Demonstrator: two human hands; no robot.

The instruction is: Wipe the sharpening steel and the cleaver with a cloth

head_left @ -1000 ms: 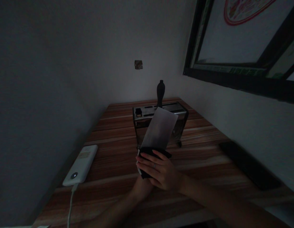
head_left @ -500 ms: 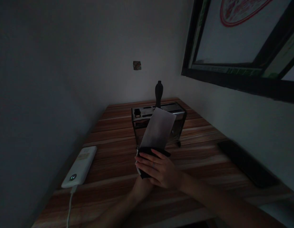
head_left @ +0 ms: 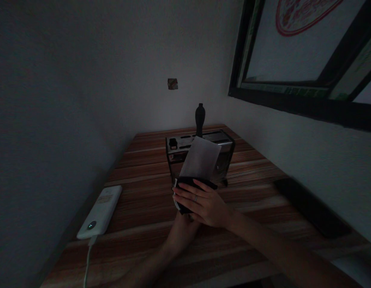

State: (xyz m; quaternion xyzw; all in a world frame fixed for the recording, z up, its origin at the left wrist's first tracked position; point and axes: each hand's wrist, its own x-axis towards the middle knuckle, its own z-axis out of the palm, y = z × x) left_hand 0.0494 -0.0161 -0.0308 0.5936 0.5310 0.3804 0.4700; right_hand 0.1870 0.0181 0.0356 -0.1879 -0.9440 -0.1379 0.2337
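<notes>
Two hands [head_left: 211, 208], one cloth [head_left: 187, 181], one blade [head_left: 201, 160]

Right hand [head_left: 205, 206]: one thin, light-coloured ring [head_left: 195, 198] on a finger. Both forearms bare. Left hand [head_left: 185, 231]: fingers largely hidden.

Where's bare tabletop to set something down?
Left: between the white power bank and metal rack. Right: between the rack and the dark flat object. Crowded: centre, with the left hand, right hand, black cloth and blade.
</notes>
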